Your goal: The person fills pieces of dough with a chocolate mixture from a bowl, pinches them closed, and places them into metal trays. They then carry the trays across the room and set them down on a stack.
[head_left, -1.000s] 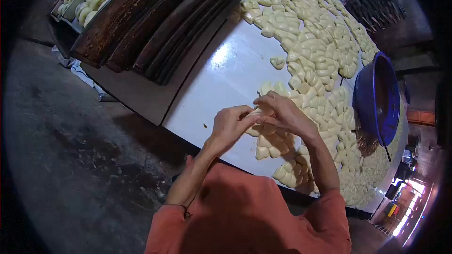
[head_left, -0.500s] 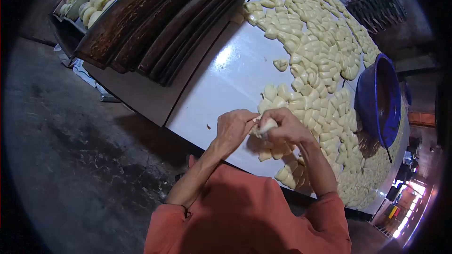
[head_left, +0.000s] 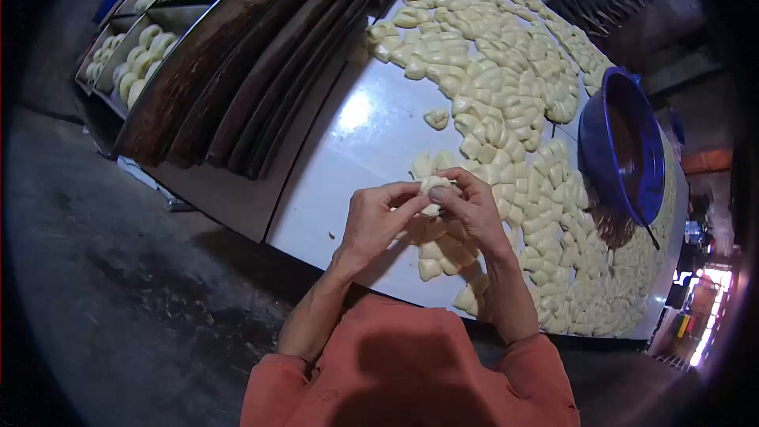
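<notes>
One pale cream lump of soft-looking dough (head_left: 433, 184): raised between both hands, over the near-left fringe of the spread pieces, resting on nothing below.
Left hand (head_left: 373, 223): thumb and fingertips pinch the lump's left side.
Right hand (head_left: 477, 212): thumb pressed onto the near face, fingers curled behind; how hard either hand squeezes, I cannot tell.
Tearing risk: the lump could stretch thin or split if the two pinches pull apart unevenly, as each holds only a small part.
Dropping risk: if one pinch slips on a slick surface, the lump could fall onto the dense spread of glossy, cream-coloured dough pieces (head_left: 506, 122) beneath and stick there.
Crowding risk: those pieces lie touching one another, so a low wrist or forearm could press or drag the nearest ones.
Dirt risk: a small dark speck (head_left: 331, 235) lies on the glossy white tabletop (head_left: 324, 190), left of the hands; dough set down there might pick it up.
Basin risk: the deep blue round basin (head_left: 594, 138) stands tilted among the pieces at the right; a knock could shove it into them.
Lone piece: one small cream dough piece (head_left: 436, 119) sits apart on bare white surface, beyond the hands.
</notes>
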### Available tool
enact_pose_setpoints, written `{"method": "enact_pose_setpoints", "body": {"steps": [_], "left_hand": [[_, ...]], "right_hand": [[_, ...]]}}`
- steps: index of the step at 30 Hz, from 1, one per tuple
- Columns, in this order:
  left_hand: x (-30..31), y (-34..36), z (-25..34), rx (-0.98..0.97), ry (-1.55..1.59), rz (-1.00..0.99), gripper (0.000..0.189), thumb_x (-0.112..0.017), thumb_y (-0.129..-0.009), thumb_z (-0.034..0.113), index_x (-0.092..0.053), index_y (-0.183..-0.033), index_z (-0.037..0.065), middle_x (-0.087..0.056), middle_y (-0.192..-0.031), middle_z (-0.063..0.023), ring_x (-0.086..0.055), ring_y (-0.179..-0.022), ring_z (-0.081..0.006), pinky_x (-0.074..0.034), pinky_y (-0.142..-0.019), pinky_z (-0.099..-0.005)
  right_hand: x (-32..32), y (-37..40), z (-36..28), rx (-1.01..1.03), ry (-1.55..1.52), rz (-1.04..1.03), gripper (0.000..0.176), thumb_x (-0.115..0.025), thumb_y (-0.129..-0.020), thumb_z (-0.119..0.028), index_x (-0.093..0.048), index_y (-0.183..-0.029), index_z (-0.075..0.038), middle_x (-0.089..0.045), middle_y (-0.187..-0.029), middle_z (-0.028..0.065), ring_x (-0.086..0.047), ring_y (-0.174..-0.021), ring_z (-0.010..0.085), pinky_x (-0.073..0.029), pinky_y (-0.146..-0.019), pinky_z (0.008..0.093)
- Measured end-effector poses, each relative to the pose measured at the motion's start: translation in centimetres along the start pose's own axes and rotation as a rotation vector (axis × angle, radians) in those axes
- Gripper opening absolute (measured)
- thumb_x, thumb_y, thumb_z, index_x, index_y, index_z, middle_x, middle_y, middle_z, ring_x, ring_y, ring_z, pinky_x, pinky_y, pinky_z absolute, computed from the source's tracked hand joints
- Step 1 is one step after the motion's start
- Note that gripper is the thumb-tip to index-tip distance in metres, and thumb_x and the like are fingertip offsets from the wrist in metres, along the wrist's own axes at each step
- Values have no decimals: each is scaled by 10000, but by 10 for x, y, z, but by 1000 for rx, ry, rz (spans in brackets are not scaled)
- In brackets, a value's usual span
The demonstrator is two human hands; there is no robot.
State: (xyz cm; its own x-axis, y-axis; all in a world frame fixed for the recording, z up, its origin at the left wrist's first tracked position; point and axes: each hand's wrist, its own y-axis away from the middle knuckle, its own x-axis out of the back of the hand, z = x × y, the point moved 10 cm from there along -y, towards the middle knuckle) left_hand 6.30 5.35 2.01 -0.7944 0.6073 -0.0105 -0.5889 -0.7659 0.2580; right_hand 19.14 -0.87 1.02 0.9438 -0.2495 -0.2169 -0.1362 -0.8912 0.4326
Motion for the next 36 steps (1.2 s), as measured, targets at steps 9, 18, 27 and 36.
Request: {"method": "enact_pose_setpoints", "body": {"steps": [9,18,27,36], "left_hand": [[-60,-16,42,-414,-33,92,736,-626,-949,298,-241,-1505,7,-554,-1316,-268,-586,-1192,-302,-498,-935,-346],[-160,-38,43,-508,614,-9,749,-772,-827,164,-382,-1442,-12,-631,-1238,-203,-623,-1080,-197,-495,-926,-313],[-185,-55,-8,55,289,-371,551,-663,-910,66,-441,-1410,5,-594,-1261,-158,-646,-985,-180,-524,-886,-301],[-149,-61,-14,54,109,-286,347,-618,-958,149,-582,-1258,-21,-665,-1139,-118,-662,-959,-146,-529,-780,-258]], "right_hand": [[52,25,-16,336,-178,255,263,-687,-874,-40,-567,-1109,-32,-641,-969,55,-629,-870,111,-539,-728,245],[84,44,-54,419,-760,101,187,-616,-941,-119,-556,-1098,-36,-626,-997,49,-623,-875,110,-527,-778,259],[316,115,-175,614,77,845,201,-589,-954,-223,-596,-1052,-48,-630,-916,21,-600,-811,82,-491,-731,239],[482,38,-75,-304,1051,454,154,-631,-897,-195,-667,-952,-55,-629,-804,-13,-552,-758,82,-457,-730,263]]}}
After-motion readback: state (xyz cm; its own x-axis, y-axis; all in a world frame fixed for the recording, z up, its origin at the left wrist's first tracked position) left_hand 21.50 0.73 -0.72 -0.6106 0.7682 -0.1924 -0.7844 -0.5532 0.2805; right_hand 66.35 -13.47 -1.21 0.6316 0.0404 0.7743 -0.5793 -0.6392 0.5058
